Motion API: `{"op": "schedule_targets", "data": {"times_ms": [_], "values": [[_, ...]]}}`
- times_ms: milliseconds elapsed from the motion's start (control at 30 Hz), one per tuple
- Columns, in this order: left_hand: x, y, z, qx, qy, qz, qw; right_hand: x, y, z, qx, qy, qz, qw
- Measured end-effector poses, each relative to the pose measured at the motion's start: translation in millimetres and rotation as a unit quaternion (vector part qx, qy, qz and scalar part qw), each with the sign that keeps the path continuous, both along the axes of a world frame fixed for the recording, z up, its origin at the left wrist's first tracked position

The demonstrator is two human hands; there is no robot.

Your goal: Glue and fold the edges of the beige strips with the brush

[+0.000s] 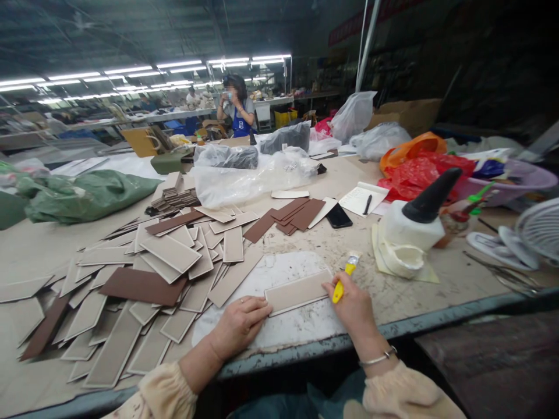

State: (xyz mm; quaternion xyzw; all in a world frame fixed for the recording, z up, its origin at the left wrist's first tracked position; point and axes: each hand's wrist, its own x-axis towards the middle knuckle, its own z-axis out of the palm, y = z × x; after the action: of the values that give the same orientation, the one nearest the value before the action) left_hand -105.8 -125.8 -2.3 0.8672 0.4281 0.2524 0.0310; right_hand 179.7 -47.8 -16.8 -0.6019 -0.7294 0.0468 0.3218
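My left hand [241, 323] rests flat on the white glue-stained sheet [283, 273], its fingertips touching the left end of a beige rectangular piece [297, 293]. My right hand [354, 305] is closed around a small brush with a yellow handle [345, 278], bristles pointing up and away, beside the right end of the same piece. A white glue bottle with a black cone nozzle [414, 224] lies to the right of the brush.
Several beige and brown rectangular pieces [148, 273] are strewn at the left, with brown ones [292, 215] farther back. A black phone [339, 216], a notepad with a pen [362, 199], plastic bags [253, 174], a fan [539, 230] and a person [238, 107] at a far bench are visible.
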Motion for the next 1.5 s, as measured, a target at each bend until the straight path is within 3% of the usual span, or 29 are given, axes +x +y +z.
{"op": "schedule_targets", "data": {"times_ms": [400,667,933,1000,1167,1500], "values": [[1,0,-2.5,-0.007,-0.002,0.001,1.0,4,2,-4.0,0.0,0.047,-0.025,0.999],[2,-2,-2.0,-0.01,-0.012,0.009,1.0,3,2,4.6,-0.018,0.062,-0.056,0.996],[3,-1,-0.2,-0.016,-0.027,0.01,0.999,7,-1,9.2,-0.035,0.212,-0.033,0.976],[4,-1,0.7,-0.017,-0.025,0.009,0.999,8,-2,8.4,-0.015,0.209,-0.022,0.977],[5,0,1.8,-0.015,-0.019,0.004,1.0,8,-6,13.3,0.117,0.117,0.016,0.986],[8,0,4.5,-0.023,-0.022,0.003,0.999,-2,-13,20.8,0.176,0.046,0.072,0.981]]}}
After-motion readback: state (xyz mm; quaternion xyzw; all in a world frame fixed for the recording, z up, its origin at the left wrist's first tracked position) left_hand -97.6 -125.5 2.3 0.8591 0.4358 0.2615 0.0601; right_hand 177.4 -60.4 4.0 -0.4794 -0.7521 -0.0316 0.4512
